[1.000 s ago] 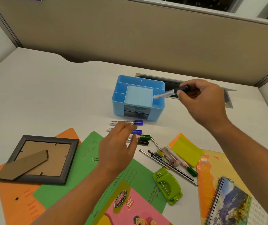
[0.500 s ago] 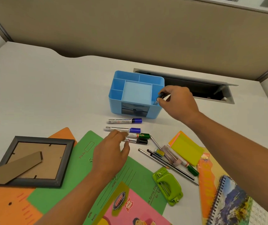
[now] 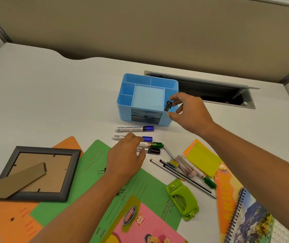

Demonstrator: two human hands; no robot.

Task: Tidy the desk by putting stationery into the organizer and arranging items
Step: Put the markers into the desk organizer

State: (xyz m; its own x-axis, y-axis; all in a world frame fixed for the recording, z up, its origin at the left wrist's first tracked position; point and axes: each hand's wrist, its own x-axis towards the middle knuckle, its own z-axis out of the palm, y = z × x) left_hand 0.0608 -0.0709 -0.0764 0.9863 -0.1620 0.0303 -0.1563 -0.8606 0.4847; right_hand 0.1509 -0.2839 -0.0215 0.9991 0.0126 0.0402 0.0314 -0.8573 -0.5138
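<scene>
Fingers of my right hand curved in a loose C around the standing marker, upright in the right-hand slot of the blue organizer; whether they touched its cap, I couldn't tell. Upright, I judged, it left that narrow slot room for more. My left hand lay loosely bent over the near row, fingertips resting on it, placed for the next pick. Four markers lay there: a far blue-capped marker, a near blue-capped marker, one green-capped marker and one black-capped marker. Nearer me lay one hole punch and, left, one picture frame.
</scene>
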